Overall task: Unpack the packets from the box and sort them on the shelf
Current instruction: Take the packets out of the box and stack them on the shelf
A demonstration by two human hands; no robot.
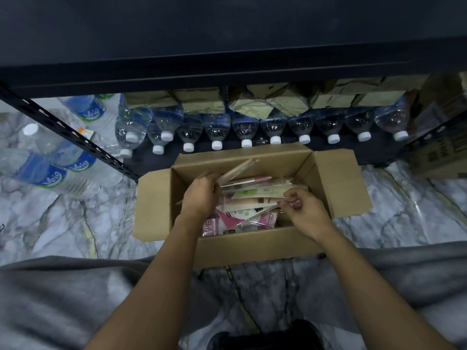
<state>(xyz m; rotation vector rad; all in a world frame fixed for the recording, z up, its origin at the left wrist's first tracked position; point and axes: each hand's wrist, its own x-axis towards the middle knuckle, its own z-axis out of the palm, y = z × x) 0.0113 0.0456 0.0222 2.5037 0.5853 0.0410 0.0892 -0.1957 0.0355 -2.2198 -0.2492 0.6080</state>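
An open cardboard box (252,246) stands on the marble floor (75,223), its far side just before the front edge of a black metal shelf (227,69), with the flaps folded out to left and right. Both hands reach into it from above. The left hand (201,195) is curled round a flat, clear-wrapped packet (237,170) at the left end of the box, holding it tilted up on its edge and leaning toward the far wall. The right hand (307,210) sits at the right end, thumb and fingertips pinching the edge of the stacked packets (252,198) - pink, white and pale green wrappers lying in a loose, overlapping pile that fills the box.

On the lowest shelf board a row of water bottles (243,127) lies side by side, white caps pointing toward the front edge. Behind them, farther back on the same board, sit olive-brown paper parcels (255,104). More water bottles with blue labels (58,173) lie on the floor to the left of the shelf's slanted brace. A second carton (439,157) rests at the shelf's right end - its print is too blurred to read. Grey trouser legs (50,299) spread on either side of the box along the near edge of the floor.
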